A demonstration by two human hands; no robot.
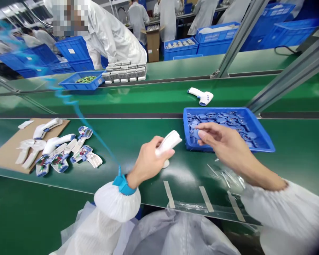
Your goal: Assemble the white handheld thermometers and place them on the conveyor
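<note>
My left hand (151,157) is closed around a white plastic handheld thermometer housing (171,141), its handle end pointing up to the right. A blue wristband with a coiled cord is on that wrist. My right hand (218,138) is over the near left part of a blue tray (265,141). Its thumb and fingers are drawn together in a pinch; whatever lies between them cannot be made out. Many small blue plastic parts (228,120) fill the tray. On the green conveyor behind it lies an assembled white and blue thermometer (202,96).
Opened thermometer halves with circuit boards (60,159) lie at left, beside and on a cardboard sheet (5,156). Clear plastic strips (228,179) and tape pieces (168,194) are near the front edge. Across the conveyor, a person in white bends by stacked grey-white parts (125,73).
</note>
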